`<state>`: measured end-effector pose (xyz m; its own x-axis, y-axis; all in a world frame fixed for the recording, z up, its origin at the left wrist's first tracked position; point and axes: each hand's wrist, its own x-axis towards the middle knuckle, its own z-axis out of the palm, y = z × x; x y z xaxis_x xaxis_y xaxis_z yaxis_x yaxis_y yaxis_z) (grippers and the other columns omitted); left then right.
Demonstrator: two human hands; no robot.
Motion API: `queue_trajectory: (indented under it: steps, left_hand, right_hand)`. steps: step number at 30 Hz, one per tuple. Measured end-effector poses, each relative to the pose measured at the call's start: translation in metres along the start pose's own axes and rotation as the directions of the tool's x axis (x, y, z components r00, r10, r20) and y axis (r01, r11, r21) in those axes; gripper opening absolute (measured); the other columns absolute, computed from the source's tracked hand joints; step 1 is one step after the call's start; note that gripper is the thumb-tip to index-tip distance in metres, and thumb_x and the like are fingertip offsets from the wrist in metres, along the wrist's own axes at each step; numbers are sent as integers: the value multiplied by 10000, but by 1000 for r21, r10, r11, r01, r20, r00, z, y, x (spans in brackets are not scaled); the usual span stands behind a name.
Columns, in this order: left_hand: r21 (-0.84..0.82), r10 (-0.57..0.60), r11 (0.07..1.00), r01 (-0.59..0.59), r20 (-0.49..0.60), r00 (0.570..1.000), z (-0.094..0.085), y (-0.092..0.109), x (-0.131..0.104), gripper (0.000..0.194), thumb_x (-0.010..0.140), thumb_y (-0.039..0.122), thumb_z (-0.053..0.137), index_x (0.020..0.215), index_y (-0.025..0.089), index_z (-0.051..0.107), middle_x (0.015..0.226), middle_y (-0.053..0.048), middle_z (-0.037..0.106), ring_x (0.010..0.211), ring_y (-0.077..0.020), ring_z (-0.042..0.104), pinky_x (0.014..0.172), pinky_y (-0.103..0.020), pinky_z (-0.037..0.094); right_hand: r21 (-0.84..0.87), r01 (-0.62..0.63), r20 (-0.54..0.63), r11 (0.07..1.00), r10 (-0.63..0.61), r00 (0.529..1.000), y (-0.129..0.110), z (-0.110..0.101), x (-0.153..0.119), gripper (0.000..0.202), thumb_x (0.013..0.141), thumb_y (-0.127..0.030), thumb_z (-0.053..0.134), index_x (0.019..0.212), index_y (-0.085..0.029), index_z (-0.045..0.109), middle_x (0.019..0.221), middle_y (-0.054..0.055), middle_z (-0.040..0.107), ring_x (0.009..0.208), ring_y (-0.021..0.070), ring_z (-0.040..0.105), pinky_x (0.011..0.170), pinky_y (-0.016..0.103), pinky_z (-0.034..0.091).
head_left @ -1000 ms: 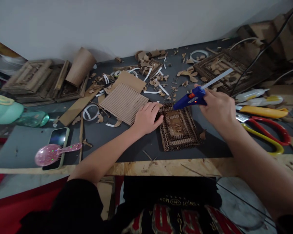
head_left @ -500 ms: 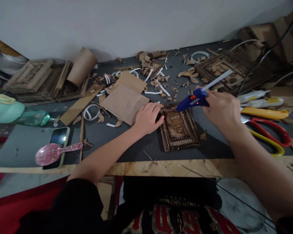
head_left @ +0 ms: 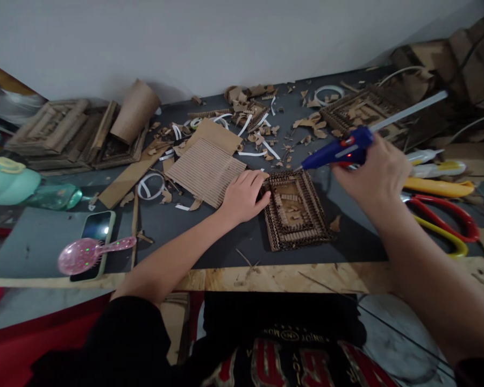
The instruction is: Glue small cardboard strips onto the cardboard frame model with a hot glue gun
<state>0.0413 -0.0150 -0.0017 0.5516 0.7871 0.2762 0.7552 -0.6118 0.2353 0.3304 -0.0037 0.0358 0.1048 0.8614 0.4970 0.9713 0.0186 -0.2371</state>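
Observation:
My right hand [head_left: 381, 172] grips a blue hot glue gun [head_left: 339, 150] with a long white glue stick [head_left: 411, 112] out of its back and a small red light lit. The gun's nozzle points down-left at the far edge of a rectangular frame of layered corrugated cardboard [head_left: 296, 234]; whether it touches cannot be made out. My left hand [head_left: 244, 199] is closed around the frame's left edge, fingertips at its far-left corner and thumb at the side. A ridged cardboard sheet [head_left: 204, 172] lies under and beside my left fingers. Torn paper bits show inside the frame.
Red-handled scissors [head_left: 447, 215] and a yellow-handled tool [head_left: 439, 186] lie at the right. Left are a pink hairbrush [head_left: 80, 256] on a phone [head_left: 99, 226], a tape roll [head_left: 151, 185] and stacked cardboard frames [head_left: 48, 131]. Scraps [head_left: 312, 126] litter the back.
My right hand has drawn the glue gun back and to the right, its nozzle going from inside the frame to the far edge. My left hand has stayed in place.

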Motion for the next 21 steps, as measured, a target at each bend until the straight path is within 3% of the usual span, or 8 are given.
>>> queue_trajectory:
  steps: [3,9,11,13,14,16,18,21]
  left_hand:
    - [0,-6,1000,6,3,1000,1,0,0,425,1057,372,414,1356,136,603,1386,-176,673,1332,-313,600,1049,-456,541]
    - [1,1,1000,-1,19,1000,3,-2,1,440,1062,368,419,1387,118,578,1409,-195,651,1373,-320,577,1109,-477,523]
    - [-1,3,1000,-3,10,1000,3,-2,1,441,1065,377,405,1382,124,580,1403,-191,657,1368,-315,581,1104,-473,528]
    - [-7,8,1000,-8,2,1000,3,-2,1,440,1065,383,399,1369,124,583,1389,-185,665,1358,-306,587,1096,-461,532]
    - [-10,10,1000,-10,0,1000,3,-2,1,436,1063,385,402,1359,123,585,1381,-180,668,1352,-301,591,1095,-453,532]
    - [-15,9,1000,-9,-3,1000,2,-1,0,423,1058,377,409,1345,124,588,1375,-168,670,1349,-294,591,1098,-442,529]
    - [-19,4,1000,-4,-4,1000,0,0,0,406,1052,364,418,1339,133,589,1379,-158,669,1347,-290,590,1098,-438,528]
    - [-24,6,1000,-6,-10,1000,-1,1,1,402,1051,356,425,1337,127,592,1377,-169,669,1340,-293,595,1103,-447,525]
  right_hand:
    - [35,-207,28,978,206,978,5,4,7,822,758,-437,755,1468,-109,501,1297,268,692,1107,402,647,847,519,494]
    - [-122,-179,16,976,182,983,14,13,11,738,877,-427,670,1485,-55,479,1436,332,566,1296,427,528,1051,581,388]
    - [-102,-91,-58,991,85,995,7,12,5,746,879,-451,678,1507,-92,495,1440,314,567,1291,436,521,1041,605,381]
    - [1,149,-27,989,-148,989,-5,8,-4,577,904,-460,662,1395,-159,636,1354,239,642,1211,393,580,999,570,409]
    - [93,305,32,948,-309,951,-12,6,-10,423,932,-444,638,1263,-195,723,1288,185,684,1153,350,615,973,526,426]
    - [270,527,125,806,-572,811,-26,4,-21,250,965,-413,621,1027,-253,802,1210,108,728,1086,289,646,923,454,443]
    - [324,585,152,743,-652,743,-35,5,-30,197,956,-373,648,931,-274,816,1187,87,738,1055,278,651,885,436,450]
    - [294,567,166,769,-626,762,-39,11,-37,170,940,-306,664,877,-258,814,1123,90,740,993,271,653,831,422,460]
